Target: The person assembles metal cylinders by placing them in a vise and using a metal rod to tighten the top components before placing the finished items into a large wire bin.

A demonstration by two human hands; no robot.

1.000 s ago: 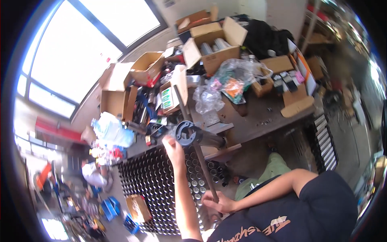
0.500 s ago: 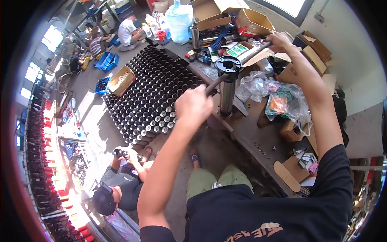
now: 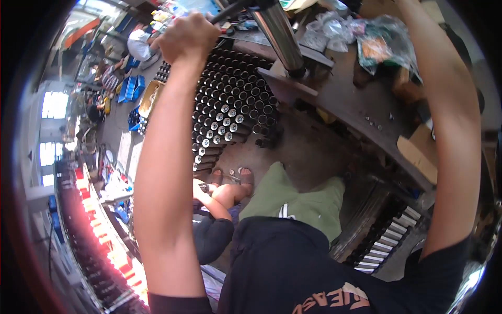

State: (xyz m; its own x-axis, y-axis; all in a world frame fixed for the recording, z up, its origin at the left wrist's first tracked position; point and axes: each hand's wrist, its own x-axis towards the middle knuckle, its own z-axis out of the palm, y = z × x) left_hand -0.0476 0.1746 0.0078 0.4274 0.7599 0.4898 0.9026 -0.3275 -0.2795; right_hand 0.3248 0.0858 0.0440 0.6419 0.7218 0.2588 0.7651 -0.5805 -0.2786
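My left hand (image 3: 188, 39) is wrapped round one end of a dark metal bar (image 3: 230, 10), up at the top edge. The bar runs to the dark head of a shiny metal tube (image 3: 281, 39). This tube stands with its lower end in a dark fixture at the edge of the workbench (image 3: 361, 107), and most of its head is cut off by the frame. My right forearm (image 3: 444, 94) reaches up past the bench's right side. The right hand lies beyond the top edge, so its grip is hidden.
Rows of dark tubes (image 3: 230, 78) stand on the floor left of the bench. Plastic bags (image 3: 379, 42) and cardboard (image 3: 418, 154) lie on the bench. A person in dark clothes (image 3: 212, 235) sits close to my left. Blue crates (image 3: 130, 89) are farther left.
My left hand has swung up and left with the bar, and my right hand has left the view. My view has shifted, so the tube appears higher and tilted. The nearby person is now partly behind my left arm.
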